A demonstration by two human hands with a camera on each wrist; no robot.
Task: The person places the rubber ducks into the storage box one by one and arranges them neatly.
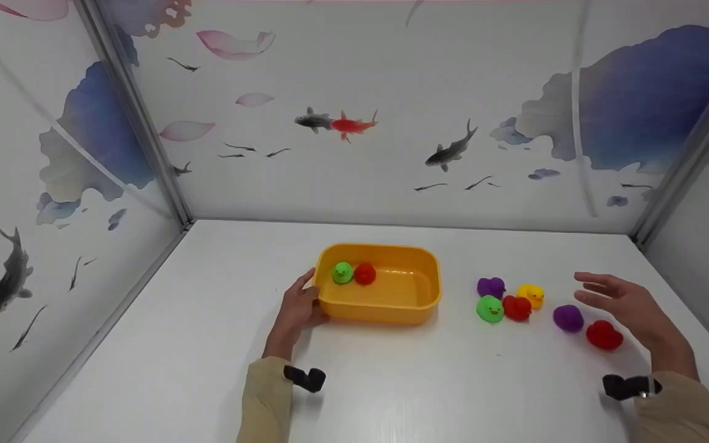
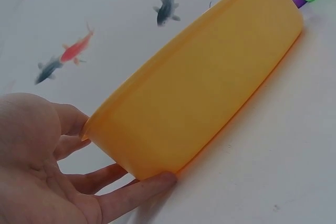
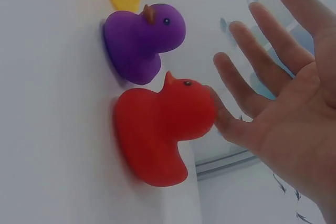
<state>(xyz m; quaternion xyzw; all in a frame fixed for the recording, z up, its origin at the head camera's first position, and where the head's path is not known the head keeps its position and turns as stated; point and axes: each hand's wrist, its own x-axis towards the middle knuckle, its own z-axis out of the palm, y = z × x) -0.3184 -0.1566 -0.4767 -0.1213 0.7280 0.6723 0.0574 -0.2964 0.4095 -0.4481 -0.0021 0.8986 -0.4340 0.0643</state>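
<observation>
At the left end of a yellow plastic tub (image 1: 379, 315), my left hand (image 1: 296, 311) touches the end wall with its fingers spread from rim to base. In the left wrist view the fingers lie against the end of the tub (image 2: 199, 82). Inside the tub are a green rubber duck (image 1: 342, 272) and a red one. My right hand (image 1: 628, 304) hovers with fingers extended and nothing held, nearest to a red rubber duck (image 1: 604, 335). Beside that is a purple duck (image 1: 568, 319). In the right wrist view the thumb partly passes behind the red duck's (image 3: 163, 129) head.
Between the tub and my right hand, a cluster holds a purple duck (image 1: 491, 287), a green duck (image 1: 490, 309), a red duck (image 1: 517, 307) and a yellow duck (image 1: 532, 296). Printed panels wall the white table (image 1: 391, 387) at the back and sides.
</observation>
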